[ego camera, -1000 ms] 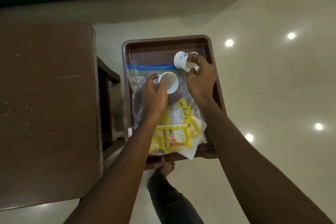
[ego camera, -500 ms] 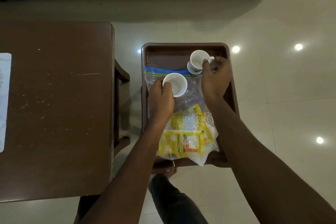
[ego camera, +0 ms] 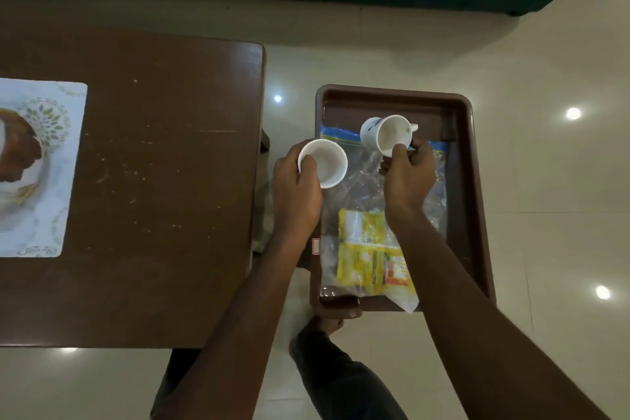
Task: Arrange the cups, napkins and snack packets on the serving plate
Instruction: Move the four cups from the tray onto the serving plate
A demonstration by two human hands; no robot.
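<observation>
Head view: over the left edge of the brown tray (ego camera: 477, 215) the left hand (ego camera: 295, 187) grips a white cup (ego camera: 324, 162) by its rim, the right hand (ego camera: 409, 174) pinches a tilted handled cup (ego camera: 387, 135) above the tray's far half, and yellow snack packets (ego camera: 371, 256) lie in a clear zip bag (ego camera: 361, 187) on its near half.

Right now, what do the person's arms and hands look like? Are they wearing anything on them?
The left arm and right arm are bare as far as the picture shows: no sleeves. The left hand and right hand wear no gloves, and neither wrist has a watch or band. Rings are too hard to tell in the dim light.
</observation>
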